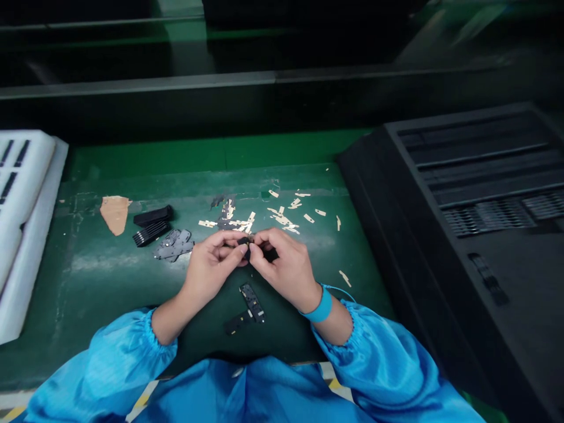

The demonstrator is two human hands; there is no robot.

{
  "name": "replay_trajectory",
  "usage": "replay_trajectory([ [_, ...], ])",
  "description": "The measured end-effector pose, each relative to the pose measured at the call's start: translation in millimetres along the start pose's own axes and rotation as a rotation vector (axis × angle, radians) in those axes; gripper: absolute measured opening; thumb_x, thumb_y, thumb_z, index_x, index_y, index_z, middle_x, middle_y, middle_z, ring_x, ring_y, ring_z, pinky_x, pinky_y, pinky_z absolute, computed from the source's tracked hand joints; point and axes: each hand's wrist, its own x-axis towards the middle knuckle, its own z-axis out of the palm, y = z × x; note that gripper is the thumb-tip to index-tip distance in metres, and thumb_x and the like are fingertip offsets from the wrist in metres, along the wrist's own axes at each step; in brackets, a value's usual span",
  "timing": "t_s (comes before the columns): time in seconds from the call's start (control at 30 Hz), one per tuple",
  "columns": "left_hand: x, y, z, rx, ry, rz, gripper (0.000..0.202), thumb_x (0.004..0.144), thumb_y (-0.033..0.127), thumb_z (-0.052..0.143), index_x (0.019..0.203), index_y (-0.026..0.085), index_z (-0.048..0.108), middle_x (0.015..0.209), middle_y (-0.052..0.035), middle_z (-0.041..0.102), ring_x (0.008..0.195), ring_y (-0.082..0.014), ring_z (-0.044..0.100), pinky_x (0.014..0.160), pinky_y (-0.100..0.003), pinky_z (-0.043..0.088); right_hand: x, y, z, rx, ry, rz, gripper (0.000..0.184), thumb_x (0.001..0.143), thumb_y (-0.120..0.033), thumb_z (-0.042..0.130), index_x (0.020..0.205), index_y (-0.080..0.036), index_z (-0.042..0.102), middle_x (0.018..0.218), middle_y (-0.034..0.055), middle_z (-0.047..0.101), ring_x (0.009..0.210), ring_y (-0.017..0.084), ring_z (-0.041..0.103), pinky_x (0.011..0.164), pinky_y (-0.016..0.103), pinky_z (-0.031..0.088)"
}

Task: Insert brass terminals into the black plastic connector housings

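Between the fingertips of both hands is a small black part [245,249], mostly covered by the fingers. My left hand [214,261] pinches it from the left, thumb on the near side. From the right, my right hand [282,261] closes thumb and forefinger on the same part. Just beyond the fingers lie scattered small cream-coloured strips [284,220], some mixed with dark scraps. Nearer my body, two black plastic pieces [252,303] with small metal spots lie crossed on the green mat [211,329]. A pile of flat dark grey parts [174,245] sits left of my left hand.
Black ribbed pieces [152,226] and a tan cardboard scrap [115,214] lie further left. A white foam tray [37,235] stands at the left edge. A large black slotted tray [440,247] fills the right side. A dark ledge [176,111] runs along the back.
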Motion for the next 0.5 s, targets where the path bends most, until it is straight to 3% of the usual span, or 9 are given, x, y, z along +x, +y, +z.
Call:
replay_trajectory([
  [0.27,1.3,1.7,2.3,-0.051,0.041,0.015,0.026,0.079,0.036,0.083,0.095,0.017,0.074,0.082,-0.0002,0.071,0.064,-0.0101,0.069,0.067,-0.025,0.067,-1.9,0.1,-1.8,-0.107,-0.016,-0.173,0.016,0.098,-0.015,0.055,0.097,-0.024,0.069,0.094,0.0043,0.078,0.089,0.018,0.075,0.078,0.032,0.056],
  [0.5,1.6,-3.8,1.7,-0.159,0.030,0.001,0.023,0.082,0.033,0.082,0.097,0.019,0.071,0.089,0.0014,0.067,0.068,-0.0072,0.067,0.070,-0.024,0.067,-4.7,7.3,-2.9,-0.189,-0.024,-0.273,0.018,0.100,-0.014,0.058,0.107,-0.023,0.072,0.112,0.0055,0.080,0.097,0.018,0.077,0.074,0.032,0.054],
])
